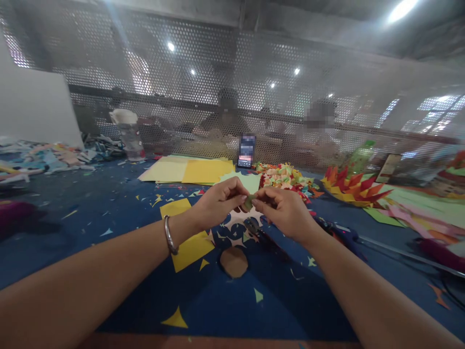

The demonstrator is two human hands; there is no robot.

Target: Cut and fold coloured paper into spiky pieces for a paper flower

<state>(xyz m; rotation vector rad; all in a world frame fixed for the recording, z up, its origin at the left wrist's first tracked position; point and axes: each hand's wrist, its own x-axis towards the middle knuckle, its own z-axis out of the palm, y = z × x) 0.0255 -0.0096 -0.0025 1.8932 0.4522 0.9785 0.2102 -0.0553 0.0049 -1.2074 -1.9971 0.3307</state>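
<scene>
Between both hands, over the dark blue table [119,213], is a small piece of greenish paper [248,203]. My left hand [222,198], with a silver bangle on its wrist, pinches the paper from the left. From the other side my right hand [286,211] grips it with thumb and fingertips. Dark scissors [267,238] lie below the hands, beside pale paper offcuts [236,237]. Nearer to me is a roundish brown cardboard piece [234,262]. Yellow paper [194,249] lies partly hidden under my left forearm.
A phone [247,151] stands upright behind a paper stack [207,170] and a heap of coloured paper pieces [288,179]. A glue gun [339,231] lies right, near red-and-yellow pointed paper [358,190] and a green bottle [363,156]. Perforated metal [203,63] closes the back.
</scene>
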